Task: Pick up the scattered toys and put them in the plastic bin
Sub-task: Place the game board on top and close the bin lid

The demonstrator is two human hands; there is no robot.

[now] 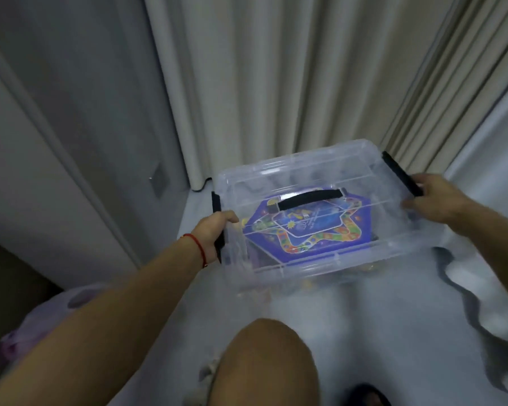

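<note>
A clear plastic bin (pixel 291 171) with its lid on sits tilted in front of me, above a pale floor. The lid carries a black handle (pixel 310 198) in the middle and black side latches. Through the plastic I see a blue board-game toy (pixel 305 230) with a coloured track. My left hand (pixel 214 230) grips the bin's left side at the black latch. At the right side, my right hand (pixel 436 202) holds the bin by its right latch (pixel 402 177). The picture is blurred by motion.
Pale curtains (pixel 276 83) hang right behind the bin, with a grey wall or door (pixel 71 112) at the left. My knee (pixel 264 364) is at the bottom centre. A purplish soft thing (pixel 41 320) lies bottom left, and white cloth (pixel 481 288) at the right.
</note>
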